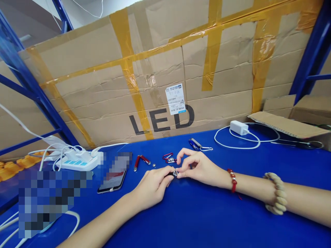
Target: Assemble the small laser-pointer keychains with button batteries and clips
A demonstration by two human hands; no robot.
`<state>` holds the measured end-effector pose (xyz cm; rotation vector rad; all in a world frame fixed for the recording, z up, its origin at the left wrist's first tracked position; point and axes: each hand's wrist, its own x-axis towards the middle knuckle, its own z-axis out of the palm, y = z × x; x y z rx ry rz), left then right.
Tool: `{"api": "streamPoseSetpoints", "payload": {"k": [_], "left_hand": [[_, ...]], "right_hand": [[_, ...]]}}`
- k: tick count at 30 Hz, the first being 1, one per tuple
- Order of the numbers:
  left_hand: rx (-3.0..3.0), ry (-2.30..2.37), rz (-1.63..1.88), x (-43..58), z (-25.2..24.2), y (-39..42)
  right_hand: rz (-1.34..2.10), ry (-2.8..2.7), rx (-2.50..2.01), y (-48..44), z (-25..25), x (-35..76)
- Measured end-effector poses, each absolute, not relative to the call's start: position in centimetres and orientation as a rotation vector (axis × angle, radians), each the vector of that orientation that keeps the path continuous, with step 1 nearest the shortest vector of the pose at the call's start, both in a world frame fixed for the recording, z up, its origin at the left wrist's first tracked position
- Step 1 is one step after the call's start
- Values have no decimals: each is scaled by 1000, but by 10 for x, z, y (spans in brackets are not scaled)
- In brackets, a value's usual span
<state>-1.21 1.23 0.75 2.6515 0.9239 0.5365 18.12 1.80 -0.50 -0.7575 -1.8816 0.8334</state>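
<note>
My left hand (153, 184) is closed round a small black cylinder (175, 173) with a shiny metal end, mostly hidden by the fingers. At that end, the thumb and index finger of my right hand (195, 166) meet in a pinch; whether a small part sits between them I cannot make out. Just beyond the hands lie a red carabiner clip (168, 156) and small silver button cells (171, 159). Another button cell (154, 165) rests to the left, beside two red metal tubes (137, 163). Farther back are a blue tube (192, 144) and a silver carabiner (206, 148).
A phone (113, 181) lies left of my hands, near a white power strip (85, 164) with plugs and cables. A white charger (239, 127) with a looped cable stands at the back right, by a cardboard flap (289, 124). A large taped carton (160, 79) walls off the blue table's back.
</note>
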Motion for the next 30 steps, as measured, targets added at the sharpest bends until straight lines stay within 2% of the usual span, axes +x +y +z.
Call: {"api": "streamPoseSetpoints", "payload": {"k": [12,30], "left_hand": [[2777,786,514,-12,7,9],[2702,951,561,-9,10,8]], "right_hand": [[780,-1980,-714,12,-4,181],[786,-1864,-737,14,-2,177]]}}
